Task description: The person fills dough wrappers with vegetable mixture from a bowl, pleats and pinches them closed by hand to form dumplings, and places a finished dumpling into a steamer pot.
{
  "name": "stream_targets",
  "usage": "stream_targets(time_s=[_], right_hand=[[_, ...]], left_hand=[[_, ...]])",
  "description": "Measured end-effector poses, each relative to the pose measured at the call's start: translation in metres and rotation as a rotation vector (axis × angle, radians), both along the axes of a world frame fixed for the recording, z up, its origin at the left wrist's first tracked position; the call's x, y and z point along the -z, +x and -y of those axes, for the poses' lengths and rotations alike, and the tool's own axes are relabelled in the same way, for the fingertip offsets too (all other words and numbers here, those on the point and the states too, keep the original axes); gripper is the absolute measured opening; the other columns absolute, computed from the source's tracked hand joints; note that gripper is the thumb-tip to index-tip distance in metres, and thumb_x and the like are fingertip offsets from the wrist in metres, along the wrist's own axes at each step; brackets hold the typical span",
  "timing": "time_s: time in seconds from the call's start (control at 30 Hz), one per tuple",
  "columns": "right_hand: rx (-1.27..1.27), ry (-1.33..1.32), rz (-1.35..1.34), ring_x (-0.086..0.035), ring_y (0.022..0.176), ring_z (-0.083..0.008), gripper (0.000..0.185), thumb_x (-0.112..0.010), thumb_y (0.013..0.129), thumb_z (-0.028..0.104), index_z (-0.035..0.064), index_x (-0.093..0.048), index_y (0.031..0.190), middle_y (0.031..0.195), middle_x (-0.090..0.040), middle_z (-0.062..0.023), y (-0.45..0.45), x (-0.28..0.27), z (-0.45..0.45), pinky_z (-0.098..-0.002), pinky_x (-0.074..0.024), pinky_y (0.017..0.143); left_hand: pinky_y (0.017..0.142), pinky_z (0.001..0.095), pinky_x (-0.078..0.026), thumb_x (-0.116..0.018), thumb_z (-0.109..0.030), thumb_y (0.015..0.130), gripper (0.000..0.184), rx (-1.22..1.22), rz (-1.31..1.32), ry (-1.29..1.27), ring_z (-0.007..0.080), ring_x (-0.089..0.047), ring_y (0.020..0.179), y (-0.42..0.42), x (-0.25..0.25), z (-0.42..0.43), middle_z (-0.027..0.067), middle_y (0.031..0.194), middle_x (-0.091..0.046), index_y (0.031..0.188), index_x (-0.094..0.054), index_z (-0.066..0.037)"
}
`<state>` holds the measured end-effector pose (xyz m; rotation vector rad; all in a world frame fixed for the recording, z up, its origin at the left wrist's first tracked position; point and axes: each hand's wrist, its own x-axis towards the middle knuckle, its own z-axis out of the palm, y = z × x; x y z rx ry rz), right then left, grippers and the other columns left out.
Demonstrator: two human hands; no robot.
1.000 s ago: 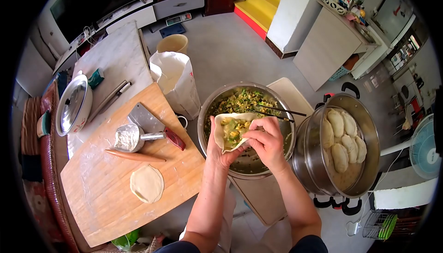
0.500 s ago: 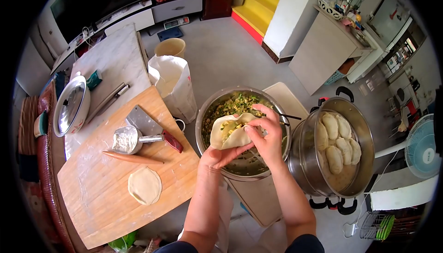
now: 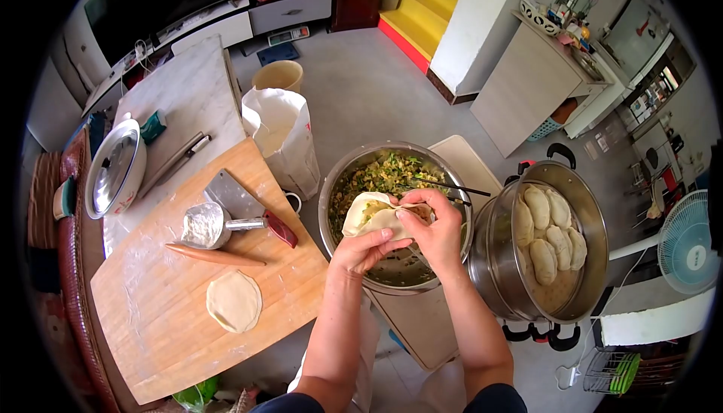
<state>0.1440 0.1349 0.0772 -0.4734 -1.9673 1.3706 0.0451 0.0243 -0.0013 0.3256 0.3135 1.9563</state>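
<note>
A partly folded dough wrapper [image 3: 366,216] with yellow-green filling rests in my left hand [image 3: 361,253], whose thumb presses its near side. My right hand [image 3: 435,225] pinches the wrapper's right edge between thumb and fingers. Both hands are over a steel bowl [image 3: 329,221] of chopped green filling [image 3: 388,172], with dark chopsticks [image 3: 444,185] across its rim. To the left, a flat dough round [image 3: 234,301] lies on the wooden board [image 3: 151,323]. On the right, a steel steamer pot [image 3: 602,262] holds several folded dumplings [image 3: 557,246].
On the board are a cleaver [image 3: 232,195], a scoop of flour [image 3: 203,226] and a rolling pin [image 3: 215,255]. Behind it stands a white sack [image 3: 290,149]. A lidded basin [image 3: 117,168] sits at the far left, and a fan [image 3: 689,243] at the right.
The wrapper has gone from an open cup to a partly folded shape, its right part now pinched together. My left thumb has come up onto its near side. The view has shifted slightly.
</note>
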Motion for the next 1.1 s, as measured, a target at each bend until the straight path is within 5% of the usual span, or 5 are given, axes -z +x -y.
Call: stream_targets(time_s=[0.4,0.7,0.8,1.0,1.1], right_hand=[[-0.042,0.180,-0.001,-0.064,0.088,-0.0181,0.018,-0.073,0.078,-0.007,-0.0031,-0.072,0.095,0.095,-0.067,-0.0091,-0.002,-0.001,-0.009,-0.0292,-0.0516,0.077],[-0.148,-0.081,0.036,-0.063,0.098,-0.0175,0.029,-0.073,0.078,-0.005,-0.0044,-0.069,0.106,0.107,-0.065,-0.0090,0.002,0.002,-0.017,-0.0293,-0.0510,0.084],[-0.268,-0.099,0.002,-0.064,0.099,-0.0173,0.035,-0.077,0.078,0.005,-0.0051,-0.067,0.110,0.114,-0.065,-0.0099,0.003,0.004,-0.029,-0.0312,-0.0524,0.083],[-0.196,0.174,0.069,-0.064,0.095,-0.0193,0.028,-0.078,0.076,0.006,-0.0034,-0.072,0.101,0.104,-0.066,-0.0095,-0.001,-0.003,-0.024,-0.0317,-0.0525,0.082],[-0.138,0.090,0.041,-0.064,0.091,-0.0200,0.020,-0.076,0.075,0.001,-0.0029,-0.073,0.094,0.097,-0.066,-0.0090,-0.004,-0.002,-0.017,-0.0315,-0.0523,0.079]], left_hand=[[0.084,0.0466,-0.064,-0.066,0.005,0.088,0.051,-0.030,0.018,0.002,0.0290,-0.064,0.112,0.000,-0.006,-0.004,0.0130,0.124,-0.060,0.134,-0.048,-0.006],[0.082,0.0458,-0.065,-0.067,0.003,0.087,0.055,-0.063,-0.073,-0.083,0.0301,-0.064,0.112,0.000,-0.016,-0.005,0.0157,0.124,-0.059,0.137,-0.044,-0.005],[0.084,0.0453,-0.064,-0.066,0.005,0.087,0.053,-0.060,-0.060,-0.083,0.0275,-0.065,0.111,-0.001,-0.019,-0.004,0.0143,0.124,-0.060,0.135,-0.047,-0.006],[0.084,0.0457,-0.064,-0.069,0.001,0.087,0.057,-0.041,-0.074,-0.123,0.0256,-0.065,0.110,0.001,-0.017,-0.007,0.0119,0.123,-0.060,0.138,-0.045,-0.006],[0.084,0.0463,-0.063,-0.071,-0.002,0.087,0.058,-0.052,-0.090,-0.091,0.0259,-0.064,0.111,0.003,-0.023,-0.006,0.0110,0.123,-0.060,0.138,-0.045,-0.006]])
